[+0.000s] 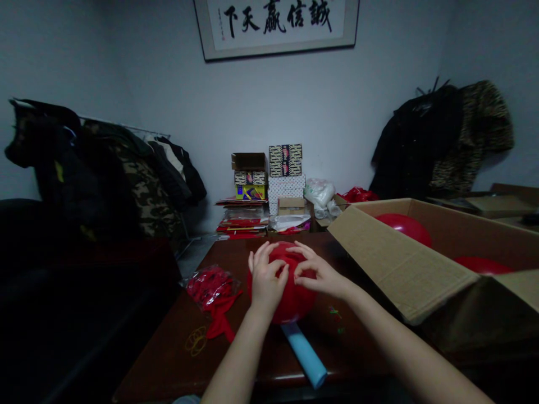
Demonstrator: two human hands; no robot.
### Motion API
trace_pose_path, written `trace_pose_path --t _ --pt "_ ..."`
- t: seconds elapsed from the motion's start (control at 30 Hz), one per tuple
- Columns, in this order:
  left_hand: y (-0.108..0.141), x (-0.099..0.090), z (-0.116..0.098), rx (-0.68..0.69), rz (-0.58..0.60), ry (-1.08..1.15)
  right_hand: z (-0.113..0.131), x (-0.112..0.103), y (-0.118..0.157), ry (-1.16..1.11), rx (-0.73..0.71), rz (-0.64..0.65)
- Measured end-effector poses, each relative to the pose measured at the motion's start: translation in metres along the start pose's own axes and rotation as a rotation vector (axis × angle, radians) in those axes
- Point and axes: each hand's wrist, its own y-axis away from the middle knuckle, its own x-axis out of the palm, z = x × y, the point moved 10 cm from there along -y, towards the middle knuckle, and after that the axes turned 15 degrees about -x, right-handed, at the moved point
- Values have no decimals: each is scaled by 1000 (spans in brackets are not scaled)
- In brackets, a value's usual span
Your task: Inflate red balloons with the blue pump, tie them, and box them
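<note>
Nearest the viewer, a light-blue cylinder lies at an angle on the dark, polished wooden table, its far end meeting the lower side of a round red balloon. The balloon occupies the middle of the table, between the person's two bare hands. To its left lie thin yellow loops, a piece of red fabric and, slightly beyond, a clear plastic packet with red contents; to its right are small green scraps. The left hand covers the balloon's left side, thumb and forefinger curved into a ring with their tips close together, the other fingers raised and loosely spread. The right hand mirrors it on the opposite side, thumb and forefinger bent toward each other, the remaining fingers extended over the top. Whether either pair of fingertips grips a thin part of the red surface cannot be told at this scale. At the right, an open cardboard box contains further red balloons. Beyond the table stand stacked patterned boxes, with a translucent plastic bag beside them. Dark and camouflage garments hang at the left, dark and spotted coats at the right, and framed calligraphy on the far wall.
</note>
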Motion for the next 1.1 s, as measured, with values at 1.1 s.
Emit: trace_pose_path --t 1.1 --pt "29 31 15 141 84 -111 -63 1 -21 352 76 -45"
